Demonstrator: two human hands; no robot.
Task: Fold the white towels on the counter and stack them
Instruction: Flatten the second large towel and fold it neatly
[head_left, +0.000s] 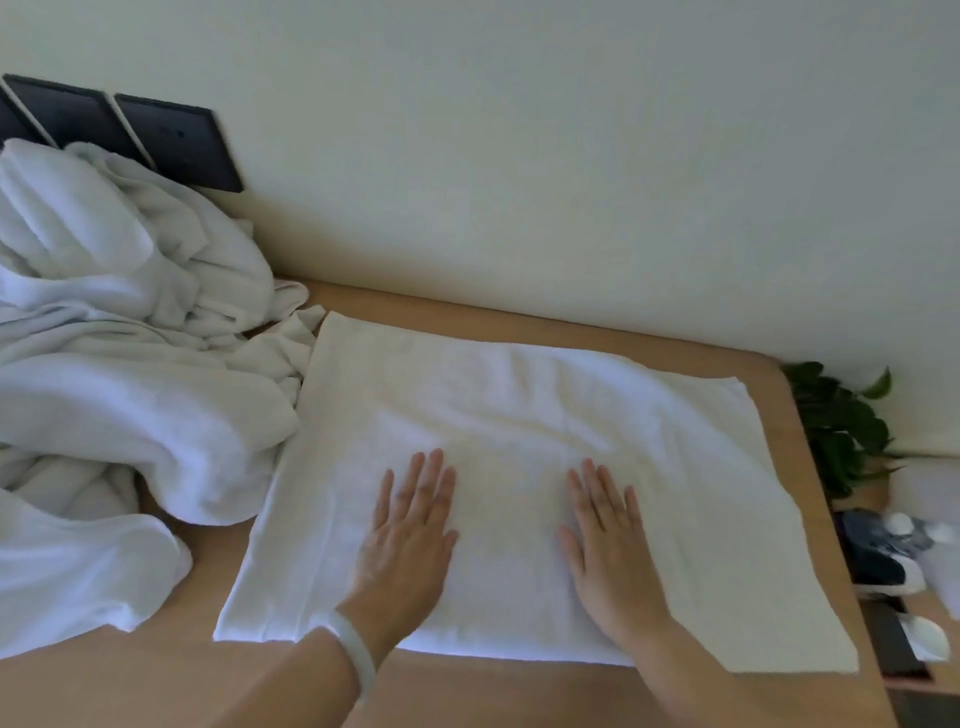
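Wooden worktop (171, 675) against a pale wall. White towel (519, 415) lies spread flat at centre. Left hand (410, 525) and right hand (605, 540) press on it, fingers straight, slightly apart. Unfolded towel heap (119, 374) just left; dark objects at right, possibly toiletries (883, 551).

A light wooden counter (130, 680) with a rounded far-right corner carries a white towel (519, 405) spread flat across its middle and right. On its left lies a heap of crumpled white towels (130, 364), which touches the flat towel's left edge.
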